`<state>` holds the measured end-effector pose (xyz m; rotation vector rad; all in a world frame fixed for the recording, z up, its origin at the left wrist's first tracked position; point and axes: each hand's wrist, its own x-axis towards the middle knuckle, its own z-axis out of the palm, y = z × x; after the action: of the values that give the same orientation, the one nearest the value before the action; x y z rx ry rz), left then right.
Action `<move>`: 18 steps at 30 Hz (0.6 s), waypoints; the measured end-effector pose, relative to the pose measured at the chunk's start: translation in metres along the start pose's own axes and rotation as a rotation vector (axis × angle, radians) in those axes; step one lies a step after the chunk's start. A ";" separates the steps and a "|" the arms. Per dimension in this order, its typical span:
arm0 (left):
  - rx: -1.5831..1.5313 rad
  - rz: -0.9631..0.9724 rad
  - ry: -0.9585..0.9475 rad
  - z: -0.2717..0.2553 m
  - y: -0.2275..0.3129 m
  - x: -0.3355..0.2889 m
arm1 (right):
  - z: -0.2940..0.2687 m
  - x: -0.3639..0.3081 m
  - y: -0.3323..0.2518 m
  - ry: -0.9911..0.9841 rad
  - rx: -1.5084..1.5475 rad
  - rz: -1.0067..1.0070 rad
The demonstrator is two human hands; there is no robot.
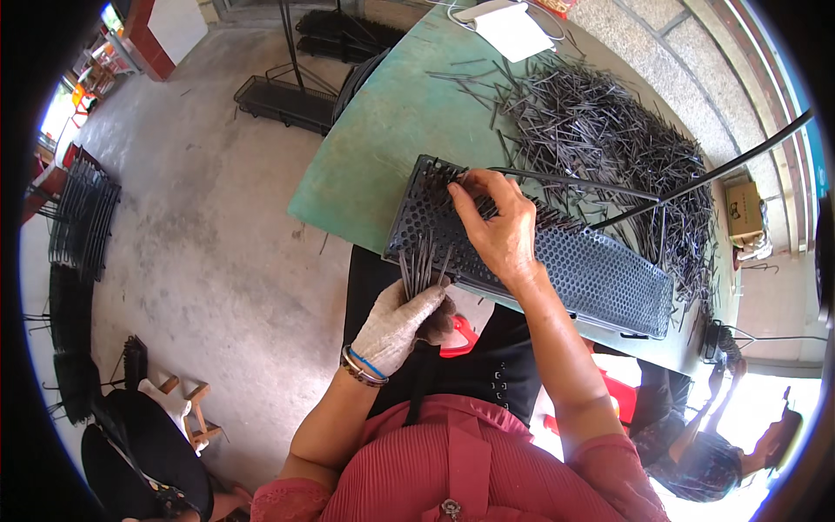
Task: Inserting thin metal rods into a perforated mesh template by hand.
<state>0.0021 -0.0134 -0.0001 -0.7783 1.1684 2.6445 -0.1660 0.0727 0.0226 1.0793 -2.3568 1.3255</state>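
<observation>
My left hand (391, 329), in a pale work glove, is closed round a bundle of thin dark strips (419, 261) that point up from its fingers. Bare, my right hand (504, 224) reaches over a long black panel full of round holes (600, 271). Its thumb and forefinger pinch a thin dark strip at the panel's far left end; the fingertips partly cover it. Along the far side of the panel, a row of similar strips (557, 216) stands in the holes. The panel rests at the near edge of a green table (374, 130).
A big heap of loose dark strips (609, 130) covers the table's far right. Black rods (731, 170) slant above it. Black wire racks (283, 100) stand on the floor beyond the table, and stacked black racks (83, 209) at far left. Another person (709, 448) sits at lower right.
</observation>
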 end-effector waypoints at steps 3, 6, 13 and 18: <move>0.002 0.023 0.002 0.001 -0.001 0.001 | 0.000 0.000 0.001 -0.026 -0.004 -0.019; -0.015 0.022 -0.007 0.001 -0.002 0.001 | -0.001 0.002 -0.002 -0.043 -0.002 -0.043; -0.021 0.020 -0.003 0.001 -0.001 0.000 | 0.000 0.002 -0.001 -0.089 0.018 -0.091; -0.011 -0.007 0.013 0.001 0.001 0.001 | 0.005 -0.001 0.003 -0.050 -0.037 -0.108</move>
<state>0.0003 -0.0132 0.0002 -0.8008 1.1535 2.6463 -0.1669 0.0699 0.0169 1.2242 -2.3122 1.2270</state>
